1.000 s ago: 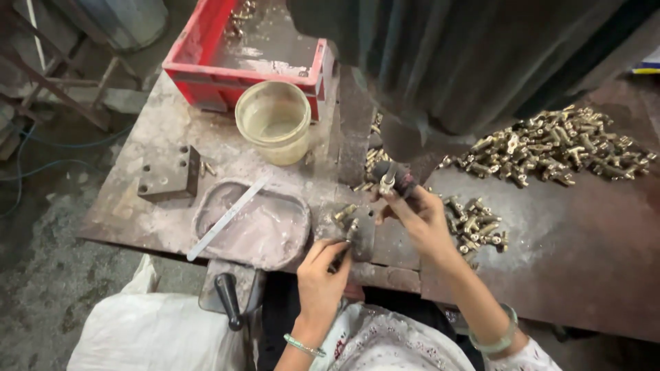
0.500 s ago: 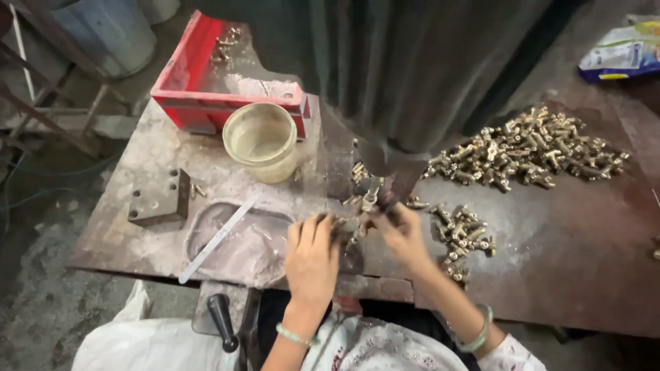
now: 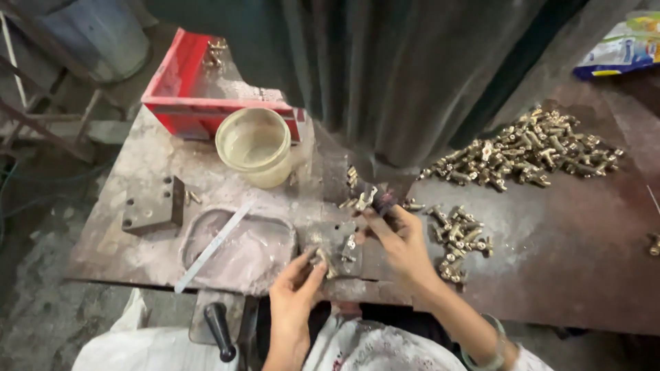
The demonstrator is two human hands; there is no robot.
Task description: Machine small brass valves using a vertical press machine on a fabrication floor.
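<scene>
Hands at a small metal fixture, brass fittings being handled on a worn table.

Left hand [image 3: 295, 292], low centre of the frame, pinches a small brass fitting [image 3: 323, 261] between curled fingertips at the near edge of the metal fixture block [image 3: 344, 240]; right hand [image 3: 402, 240], just right of it, is closed round a dark-handled tool [image 3: 381, 199] with fingers touching the block. This looks like the seating step; the next move calls for a fine, steady placement. A small pile of fittings [image 3: 460, 237] lies just right, a large pile [image 3: 529, 148] upper right. A cream tub [image 3: 254, 144] and red tray [image 3: 185, 103] sit upper left, a shallow pan [image 3: 268, 254] with a flat strip [image 3: 213, 247] left. The table [image 3: 570, 275] edge runs close to the wrists; bare room lies to the right.
</scene>
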